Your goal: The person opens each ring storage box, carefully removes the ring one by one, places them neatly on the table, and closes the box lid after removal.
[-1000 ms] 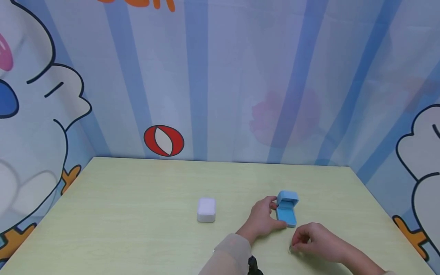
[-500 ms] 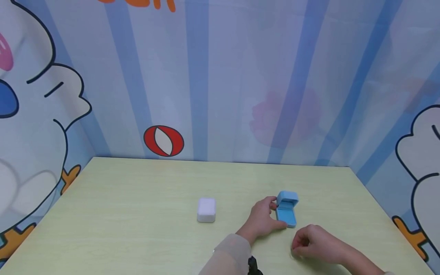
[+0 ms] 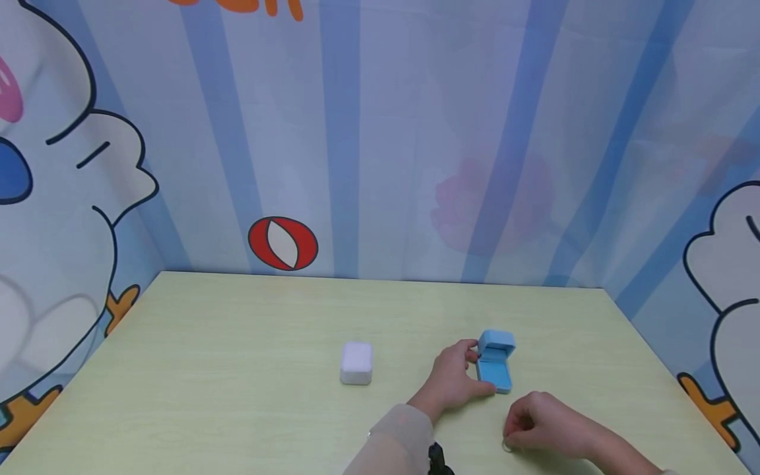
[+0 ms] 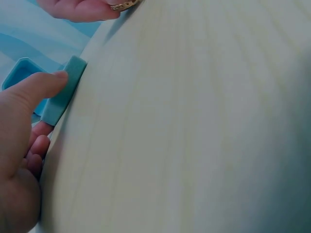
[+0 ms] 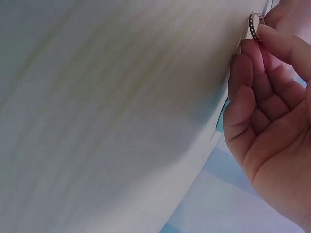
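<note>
A light blue ring box (image 3: 495,375) stands on the table with its lid raised. My left hand (image 3: 452,379) grips it from the left, thumb on the near side of its base (image 4: 73,90) and fingers around behind. Just in front and to the right of the box, my right hand (image 3: 549,424) pinches a ring between thumb and index finger, low over the table. The ring (image 5: 254,28) is a thin gold-coloured band with a beaded pattern, held upright in the right wrist view. Part of the band is hidden by the fingertips.
A small pale lilac box (image 3: 356,363), closed, sits left of the left hand on the light wooden table (image 3: 237,396). Behind the table's far edge hangs a blue striped cloth (image 3: 392,165) with cartoon figures, which also covers both sides.
My right hand has shifted slightly toward the near side with the ring, and the ring now shows beneath the fingertips. The left hand and the ring box have stayed in place.
</note>
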Demonstrator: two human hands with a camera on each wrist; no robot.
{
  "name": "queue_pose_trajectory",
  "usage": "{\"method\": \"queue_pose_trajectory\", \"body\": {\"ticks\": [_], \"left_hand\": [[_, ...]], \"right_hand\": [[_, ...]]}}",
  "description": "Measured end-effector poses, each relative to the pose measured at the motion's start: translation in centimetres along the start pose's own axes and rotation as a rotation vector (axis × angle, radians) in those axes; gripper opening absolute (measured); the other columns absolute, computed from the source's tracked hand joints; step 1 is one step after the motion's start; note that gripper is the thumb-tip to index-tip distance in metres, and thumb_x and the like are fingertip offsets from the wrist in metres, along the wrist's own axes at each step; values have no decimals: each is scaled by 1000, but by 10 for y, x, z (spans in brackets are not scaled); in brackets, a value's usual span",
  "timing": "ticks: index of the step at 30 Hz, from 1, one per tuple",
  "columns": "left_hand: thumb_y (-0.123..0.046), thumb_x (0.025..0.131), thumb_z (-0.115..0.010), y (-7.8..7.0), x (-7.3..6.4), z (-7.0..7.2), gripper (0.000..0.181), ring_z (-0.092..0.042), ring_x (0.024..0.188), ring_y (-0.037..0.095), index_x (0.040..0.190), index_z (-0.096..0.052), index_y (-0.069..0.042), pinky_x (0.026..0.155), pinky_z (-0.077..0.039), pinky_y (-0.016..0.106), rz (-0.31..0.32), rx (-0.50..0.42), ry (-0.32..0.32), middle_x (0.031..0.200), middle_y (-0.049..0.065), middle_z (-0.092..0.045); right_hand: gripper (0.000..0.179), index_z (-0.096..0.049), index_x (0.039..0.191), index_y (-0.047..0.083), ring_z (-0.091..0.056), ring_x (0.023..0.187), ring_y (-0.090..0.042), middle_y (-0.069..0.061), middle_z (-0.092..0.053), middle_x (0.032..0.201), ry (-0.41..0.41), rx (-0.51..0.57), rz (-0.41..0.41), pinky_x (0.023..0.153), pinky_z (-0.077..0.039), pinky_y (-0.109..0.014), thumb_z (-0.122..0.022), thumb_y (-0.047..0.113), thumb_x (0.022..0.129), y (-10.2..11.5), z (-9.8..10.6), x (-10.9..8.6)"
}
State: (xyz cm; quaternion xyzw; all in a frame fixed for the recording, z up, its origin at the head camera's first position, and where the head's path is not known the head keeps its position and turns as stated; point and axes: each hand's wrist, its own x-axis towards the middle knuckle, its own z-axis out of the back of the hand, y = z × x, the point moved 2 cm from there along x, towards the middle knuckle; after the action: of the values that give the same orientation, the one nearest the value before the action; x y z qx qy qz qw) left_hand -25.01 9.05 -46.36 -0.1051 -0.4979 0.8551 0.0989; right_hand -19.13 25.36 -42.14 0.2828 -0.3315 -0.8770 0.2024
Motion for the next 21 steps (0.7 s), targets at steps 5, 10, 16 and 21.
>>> {"method": "queue_pose_trajectory", "body": {"ticks": [5, 10, 16, 21], "left_hand": [[-30, 71, -83, -1, 0, 0, 75, -56, 100, 14, 136, -46, -18, 85, -49, 30, -10, 4, 0, 109, -7, -60], [-30, 72, -83, 0, 0, 0, 75, -56, 100, 13, 136, -46, -19, 85, -49, 30, -5, 4, -1, 109, -7, -60], [-30, 72, -82, 0, -1, 0, 75, -56, 101, 14, 137, -45, -19, 86, -49, 30, -2, 2, -1, 110, -7, -59], [-30, 72, -82, -1, -2, 1, 76, -56, 101, 14, 137, -45, -19, 87, -49, 31, -1, -4, -2, 110, -7, -60]], "right_hand": [[8, -69, 81, 12, -51, 63, -8, 1, -62, 72, 3, -2, -8, 58, -43, -20, -71, 19, 83, 1, -1, 0], [8, -69, 81, 10, -50, 62, -8, 1, -61, 70, 0, -23, -3, 58, -43, -20, -71, 17, 83, 1, -1, 0], [8, -68, 79, 14, -51, 62, -7, 3, -61, 70, 9, -33, -6, 58, -43, -20, -71, 21, 83, 1, -1, 2], [10, -67, 78, 15, -51, 62, -6, 3, -61, 70, 9, -52, 4, 57, -42, -20, -72, 22, 83, 1, -2, 2]]}}
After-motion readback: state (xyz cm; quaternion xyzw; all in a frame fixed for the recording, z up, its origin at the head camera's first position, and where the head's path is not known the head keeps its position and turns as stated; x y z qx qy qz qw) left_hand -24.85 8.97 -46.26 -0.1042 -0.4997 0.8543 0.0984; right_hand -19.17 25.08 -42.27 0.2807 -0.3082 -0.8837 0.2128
